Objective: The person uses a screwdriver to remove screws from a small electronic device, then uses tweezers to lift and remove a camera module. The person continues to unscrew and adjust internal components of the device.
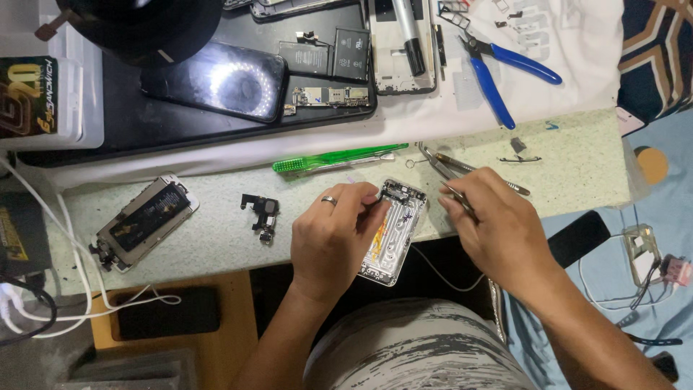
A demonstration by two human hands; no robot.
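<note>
We're looking straight down at the counter, and the phone shell sits at its near edge, gutted and tilted, its lower end hanging over our lap. Our left hand grips the shell along its left side, fingers curled onto the top corner and clamped against the frame, a ring showing on one of them. Our right hand comes in from the other side, fingers pinched shut on tweezers, whose rear end sticks up past the knuckles; the tips are hidden behind the hand, just beside the shell's upper right edge. A green toothbrush lies just beyond the shell, blue pliers further back. Off to the left rest a small black part and a removed screen, well apart from both hands.
</note>
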